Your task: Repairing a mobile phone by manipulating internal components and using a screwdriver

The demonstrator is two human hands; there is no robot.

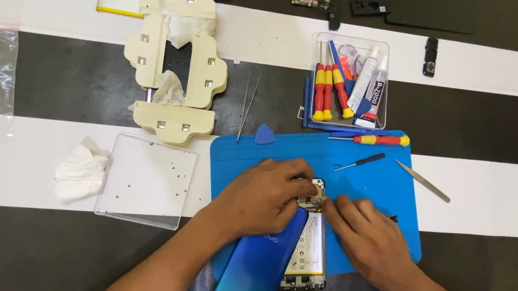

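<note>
An opened phone [308, 254] lies on the blue work mat [374, 183], its battery and frame showing. A glossy blue back cover [260, 268] leans over the phone's left side. My left hand [260, 196] rests on the phone's upper end, fingers curled around a small part near the camera corner [316, 192]. My right hand [368, 235] comes in from the lower right, with its fingertips pressed to that same corner. What the fingertips pinch is hidden.
On the mat lie a red-yellow screwdriver [378, 140], a thin black screwdriver [361, 162] and a blue pick [264, 135]. A clear tray [348, 81] holds tools and glue tubes. Nearby lie tweezers [423, 181], a clear screw lid [144, 180], a beige clamp jig [177, 62] and a crumpled tissue [78, 171].
</note>
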